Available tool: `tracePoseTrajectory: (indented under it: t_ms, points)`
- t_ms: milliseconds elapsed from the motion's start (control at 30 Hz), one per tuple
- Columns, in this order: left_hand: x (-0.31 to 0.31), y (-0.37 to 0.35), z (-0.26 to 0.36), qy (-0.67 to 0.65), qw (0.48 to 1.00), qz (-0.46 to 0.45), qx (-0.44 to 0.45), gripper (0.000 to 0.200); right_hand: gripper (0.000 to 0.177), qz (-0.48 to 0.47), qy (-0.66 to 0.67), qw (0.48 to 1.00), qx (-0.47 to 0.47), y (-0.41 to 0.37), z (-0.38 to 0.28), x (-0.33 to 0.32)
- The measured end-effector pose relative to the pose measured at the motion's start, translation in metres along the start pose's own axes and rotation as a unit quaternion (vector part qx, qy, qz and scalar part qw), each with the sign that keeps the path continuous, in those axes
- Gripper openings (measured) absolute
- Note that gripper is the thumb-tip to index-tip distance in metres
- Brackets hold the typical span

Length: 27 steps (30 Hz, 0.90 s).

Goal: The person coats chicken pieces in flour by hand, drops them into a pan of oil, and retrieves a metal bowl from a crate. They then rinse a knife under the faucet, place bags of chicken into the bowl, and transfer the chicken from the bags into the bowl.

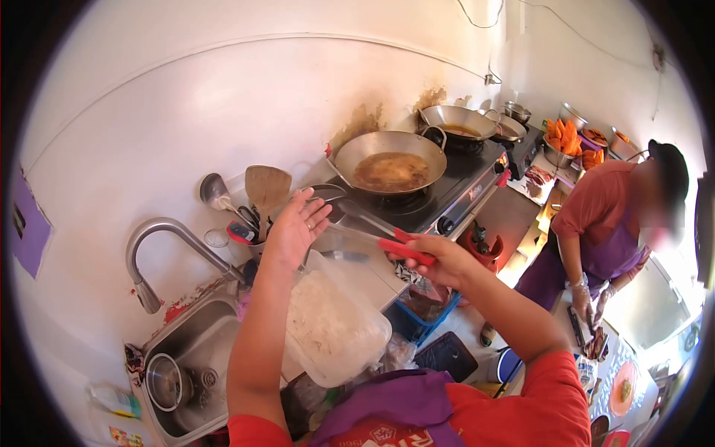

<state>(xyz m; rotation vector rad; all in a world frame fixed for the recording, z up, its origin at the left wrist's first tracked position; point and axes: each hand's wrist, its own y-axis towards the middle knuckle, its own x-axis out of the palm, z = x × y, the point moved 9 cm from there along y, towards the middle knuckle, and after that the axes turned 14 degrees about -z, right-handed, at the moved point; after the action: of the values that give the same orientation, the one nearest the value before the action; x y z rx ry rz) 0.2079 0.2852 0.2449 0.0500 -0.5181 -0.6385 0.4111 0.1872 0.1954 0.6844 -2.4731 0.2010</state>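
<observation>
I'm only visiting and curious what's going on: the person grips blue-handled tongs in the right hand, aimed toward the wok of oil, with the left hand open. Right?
Not quite: the handles are red, not blue. The head view shows the right hand gripping the tongs, aimed toward the wok of oil, with the left hand open.

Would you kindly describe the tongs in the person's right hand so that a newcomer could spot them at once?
Find the black stove along the white wall, with the nearer wok of brown oil. Just in front of it, the right hand holds long metal tongs. Their bright red grips set them apart from the wooden spatula and ladle standing beside the tap.
</observation>
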Motion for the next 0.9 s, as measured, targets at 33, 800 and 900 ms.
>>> tracePoseTrajectory:
  t_ms: [33, 800, 900]
  points:
    - [-0.002, 0.000, -0.003, -0.001, 1.000, -0.009, 0.002, 0.053, 0.040, -0.034, 0.028, 0.999, -0.010, 0.016, 0.008, 0.002]
    - [0.013, -0.040, -0.059, 0.023, 0.998, -0.023, -0.057, 0.052, 0.077, 0.044, 0.186, 0.978, -0.082, 0.085, 0.125, -0.007]
    - [0.003, -0.046, -0.060, 0.062, 0.995, 0.029, -0.072, 0.051, 0.070, 0.053, 0.168, 0.981, -0.084, 0.052, 0.121, -0.009]
